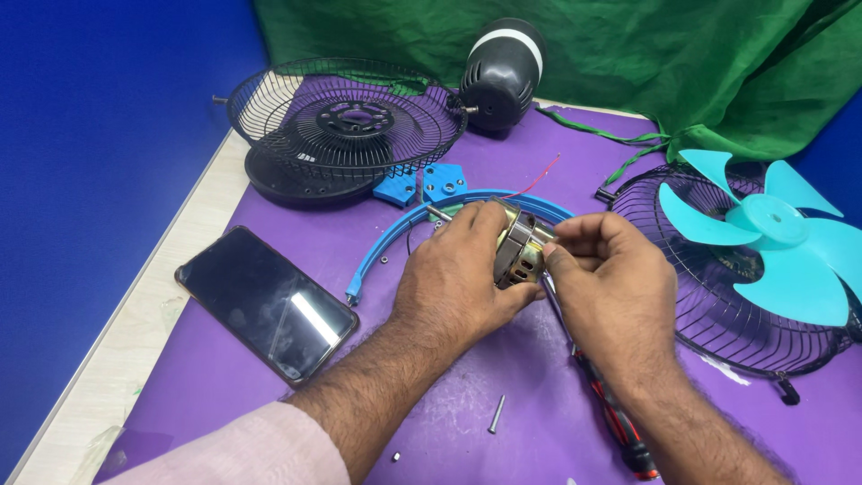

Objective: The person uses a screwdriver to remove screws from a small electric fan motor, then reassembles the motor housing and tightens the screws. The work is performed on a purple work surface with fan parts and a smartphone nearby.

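My left hand (pixel 453 278) is wrapped around a small metal fan motor (pixel 518 251), holding it above the purple mat (pixel 539 395). The motor's shaft (pixel 438 214) sticks out to the left past my fingers. My right hand (pixel 611 287) pinches the motor's right side with thumb and fingertips; what sits between them is too small to make out. A red-and-black screwdriver (pixel 615 418) lies on the mat under my right wrist. A curved blue plastic ring (pixel 386 247) lies behind my hands.
A black wire fan guard (pixel 346 117) sits on a black base at the back left, a black motor housing (pixel 501 72) behind it. A turquoise fan blade (pixel 772 233) rests in another guard at right. A phone (pixel 265 301), a loose screw (pixel 496 415) and blue brackets (pixel 422 184) lie about.
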